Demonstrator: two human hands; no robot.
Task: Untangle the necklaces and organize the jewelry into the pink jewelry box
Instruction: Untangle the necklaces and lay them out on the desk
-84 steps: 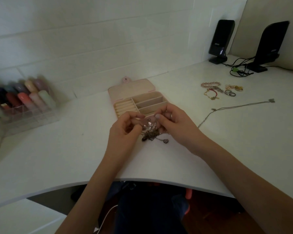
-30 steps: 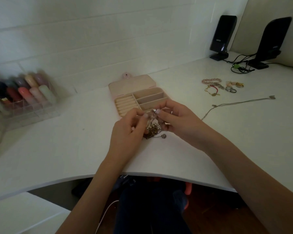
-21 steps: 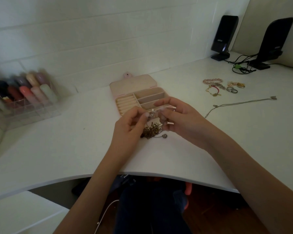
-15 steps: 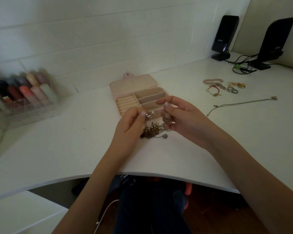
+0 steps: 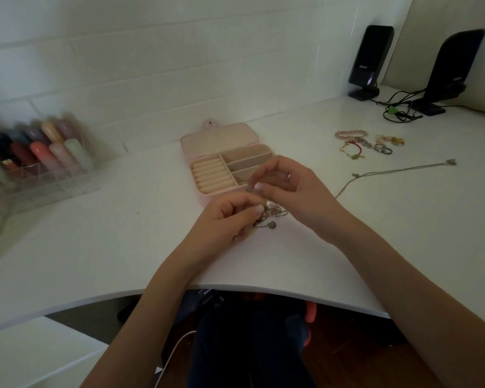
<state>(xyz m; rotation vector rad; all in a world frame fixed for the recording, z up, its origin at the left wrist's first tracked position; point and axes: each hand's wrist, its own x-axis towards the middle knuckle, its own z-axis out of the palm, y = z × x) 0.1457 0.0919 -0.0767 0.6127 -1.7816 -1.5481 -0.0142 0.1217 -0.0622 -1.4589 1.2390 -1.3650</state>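
Both hands worked a tangled necklace clump (image 5: 269, 214) lying on the white tabletop (image 5: 95, 242) just in front of the open pink jewelry box (image 5: 227, 166). The left hand (image 5: 230, 217) pinched the clump with curled fingers; the right hand (image 5: 289, 183) pinched a strand above it. A separate chain (image 5: 398, 172) and a cluster of bracelets and rings (image 5: 367, 142) lay well apart to the right.

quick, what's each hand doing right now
Left hand: pinching the necklace tangle.
Right hand: pinching a strand of the tangle, lifted.
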